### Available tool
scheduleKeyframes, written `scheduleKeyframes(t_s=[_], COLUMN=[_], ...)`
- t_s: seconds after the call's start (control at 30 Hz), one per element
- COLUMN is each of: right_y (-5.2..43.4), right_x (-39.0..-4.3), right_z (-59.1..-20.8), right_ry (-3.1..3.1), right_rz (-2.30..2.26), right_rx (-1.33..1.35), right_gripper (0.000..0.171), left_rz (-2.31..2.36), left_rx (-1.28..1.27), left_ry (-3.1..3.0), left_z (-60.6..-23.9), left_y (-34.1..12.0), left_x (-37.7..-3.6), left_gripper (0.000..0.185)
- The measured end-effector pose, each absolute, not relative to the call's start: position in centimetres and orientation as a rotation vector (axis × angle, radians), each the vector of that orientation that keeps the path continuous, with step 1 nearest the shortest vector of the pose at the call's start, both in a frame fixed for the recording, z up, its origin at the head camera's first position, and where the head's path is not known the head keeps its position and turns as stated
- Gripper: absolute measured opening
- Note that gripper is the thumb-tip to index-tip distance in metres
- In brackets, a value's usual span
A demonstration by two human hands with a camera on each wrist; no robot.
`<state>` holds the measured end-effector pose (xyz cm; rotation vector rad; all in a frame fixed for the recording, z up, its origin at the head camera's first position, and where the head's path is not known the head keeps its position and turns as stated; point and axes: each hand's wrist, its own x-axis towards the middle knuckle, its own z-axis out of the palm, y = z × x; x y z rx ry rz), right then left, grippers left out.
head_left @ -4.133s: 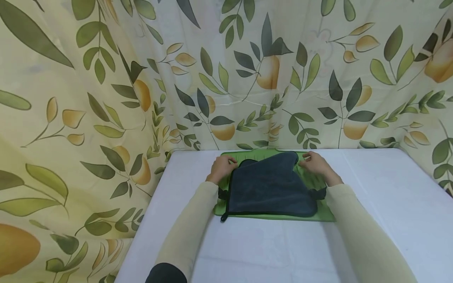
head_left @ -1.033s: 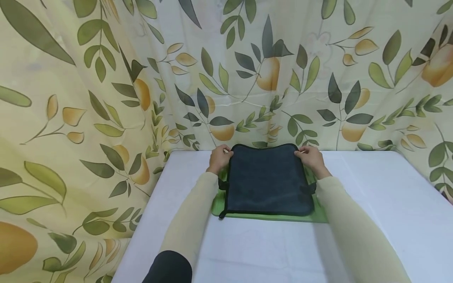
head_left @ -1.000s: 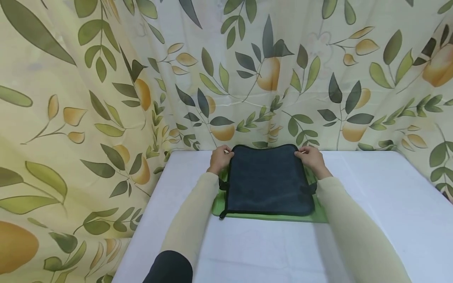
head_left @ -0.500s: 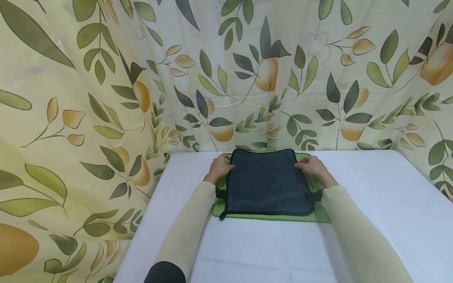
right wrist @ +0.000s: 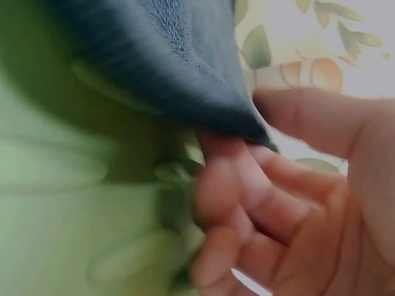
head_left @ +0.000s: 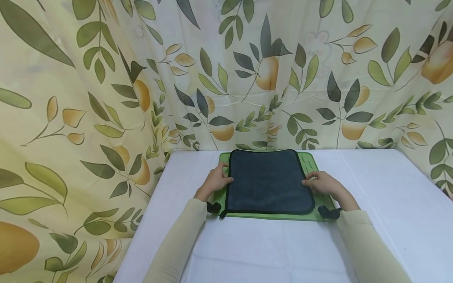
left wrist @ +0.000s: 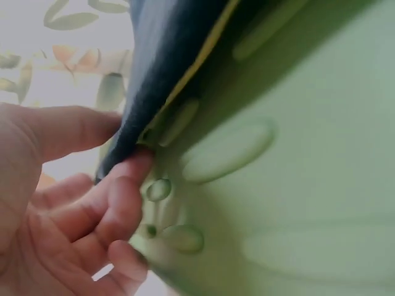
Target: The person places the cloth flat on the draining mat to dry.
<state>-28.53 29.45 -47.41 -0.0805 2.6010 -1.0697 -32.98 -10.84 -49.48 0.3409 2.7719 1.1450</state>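
Note:
A dark blue cloth [head_left: 269, 182] with a black bound edge is spread over a green board [head_left: 309, 161] with raised oval bumps, which shows around its sides. My left hand [head_left: 216, 181] pinches the cloth's left edge about halfway down. In the left wrist view the thumb lies over the edge and a finger [left wrist: 133, 163] under it, while the cloth [left wrist: 166, 55] stands off the board there. On the opposite side, my right hand [head_left: 323, 184] pinches the right edge between thumb and fingers. The right wrist view shows the cloth's fluffy underside [right wrist: 176, 34] above the board [right wrist: 49, 228].
A white-covered table [head_left: 255, 251] lies under the board. Behind and to the left hangs a curtain [head_left: 230, 78] printed with leaves and fruit. A small black hanging loop [head_left: 222, 214] sticks out at the cloth's near left corner.
The cloth's far edge, folded over at first, is spread out and has come down towards the board. Both hands have moved from the far corners nearer to me along the side edges.

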Motion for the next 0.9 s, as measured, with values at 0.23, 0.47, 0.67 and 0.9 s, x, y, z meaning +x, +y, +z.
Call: scheduleKeyframes(t_s=[0.23,0.47,0.67,0.9], right_y=[29.5,29.7,29.7,29.7], right_x=[-26.0,-25.1,-24.7,-25.1], right_z=[-47.0,-46.9,-46.7,-46.4], right_ry=[2.544,2.509,2.414,2.373], right_rz=[-1.05,-1.098,-1.187,-1.136], right_rx=[-0.121,-0.089,-0.229,-0.406], right_gripper=[0.036,0.041,0.034,0.026], left_rz=[1.158,1.122,1.088,1.051], left_rx=[0.456,0.495,0.539,0.594], left_ry=[2.639,2.565,2.526,2.516], left_z=[-49.1,-49.4,-49.0,-48.6], left_y=[-12.1,-12.6,-12.3,-12.1], left_x=[-29.9,-28.1,-27.3,-26.9], left_gripper=[0.054,0.04,0.031,0.021])
